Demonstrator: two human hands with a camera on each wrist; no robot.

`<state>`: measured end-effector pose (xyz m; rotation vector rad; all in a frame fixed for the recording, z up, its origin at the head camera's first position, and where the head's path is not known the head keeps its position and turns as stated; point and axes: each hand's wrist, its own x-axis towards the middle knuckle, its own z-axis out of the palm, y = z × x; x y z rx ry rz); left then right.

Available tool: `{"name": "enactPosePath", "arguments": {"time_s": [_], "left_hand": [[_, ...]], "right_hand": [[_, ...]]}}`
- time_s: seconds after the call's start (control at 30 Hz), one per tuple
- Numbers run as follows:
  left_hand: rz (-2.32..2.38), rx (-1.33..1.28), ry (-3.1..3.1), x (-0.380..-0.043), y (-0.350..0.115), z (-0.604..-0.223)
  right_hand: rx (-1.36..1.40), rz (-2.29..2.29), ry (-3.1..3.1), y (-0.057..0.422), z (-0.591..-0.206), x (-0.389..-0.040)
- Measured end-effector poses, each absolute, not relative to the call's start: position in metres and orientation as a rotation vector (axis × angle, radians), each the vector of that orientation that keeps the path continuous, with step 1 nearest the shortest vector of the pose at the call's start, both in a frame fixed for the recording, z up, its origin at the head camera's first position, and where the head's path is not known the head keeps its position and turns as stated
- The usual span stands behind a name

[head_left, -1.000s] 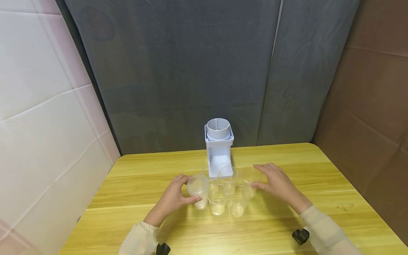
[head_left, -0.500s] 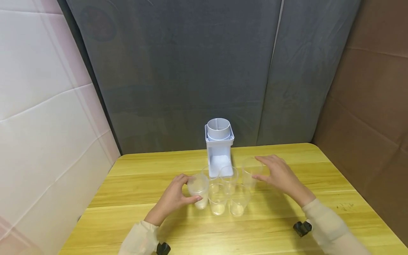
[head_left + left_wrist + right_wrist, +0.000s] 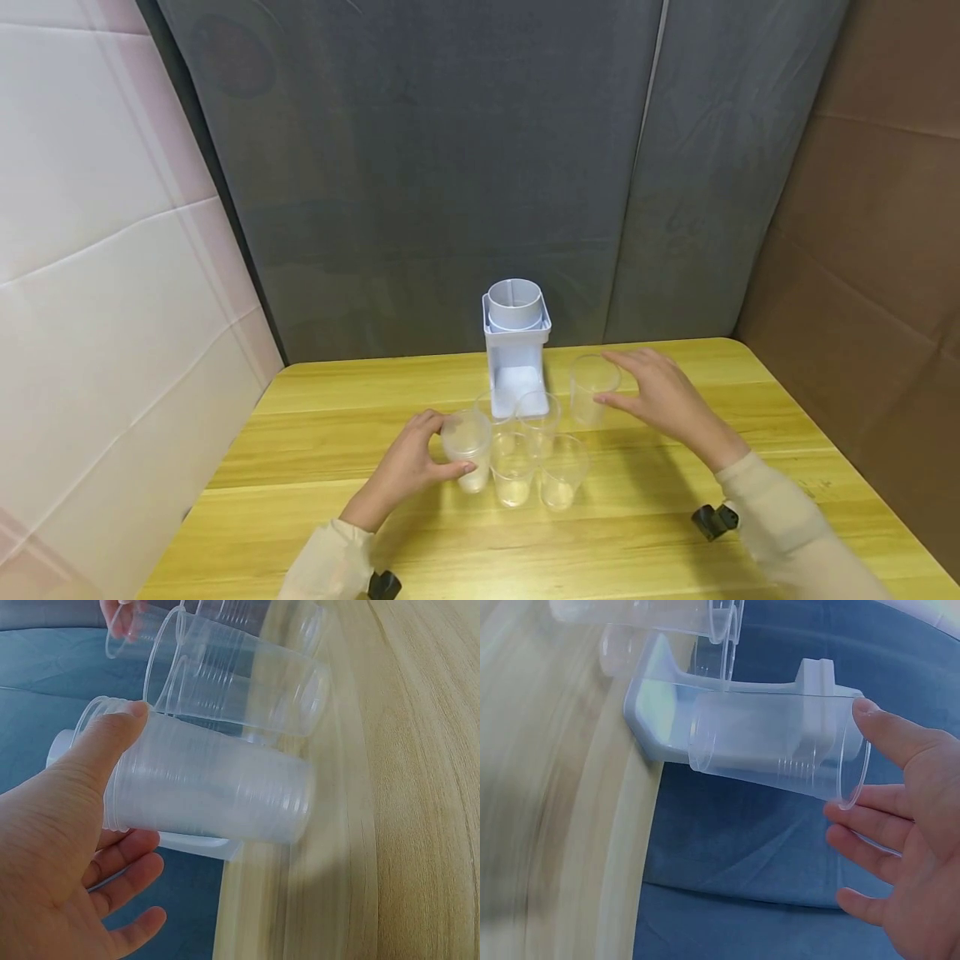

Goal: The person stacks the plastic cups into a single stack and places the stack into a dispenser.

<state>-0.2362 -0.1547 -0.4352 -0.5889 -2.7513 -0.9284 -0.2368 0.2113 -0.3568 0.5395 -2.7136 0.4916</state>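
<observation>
My left hand (image 3: 408,468) grips the rim of a stack of nested clear plastic cups (image 3: 467,454), thumb in front and fingers behind. In the left wrist view, the cup stack (image 3: 210,780) stands upright on the table. My right hand (image 3: 660,404) pinches a single clear plastic cup (image 3: 593,396) by its rim, thumb on the near side. The right wrist view shows this plastic cup (image 3: 772,742) held off the table. Between the hands stand several more clear cups, among them a front cup (image 3: 512,479) and another front cup (image 3: 561,483).
A white plastic holder (image 3: 517,358) with a round tube on top stands behind the cups. The wooden table (image 3: 315,467) ends at a grey curtain (image 3: 420,167) at the back. A white panel (image 3: 127,275) hangs on the left, a brown one (image 3: 862,208) on the right.
My right hand has lifted the single cup up off the table, away from the other cups. My left hand and the stack have stayed in place.
</observation>
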Motion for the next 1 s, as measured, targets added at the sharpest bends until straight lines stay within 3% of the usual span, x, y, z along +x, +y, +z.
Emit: {"name": "enactPosePath", "arguments": {"time_s": [1.0], "left_hand": [[-0.951, -0.592, -2.738, -0.237, -0.156, -0.437]], "right_hand": [[0.598, 0.538, -2.691, 0.191, -0.341, -0.238]]}}
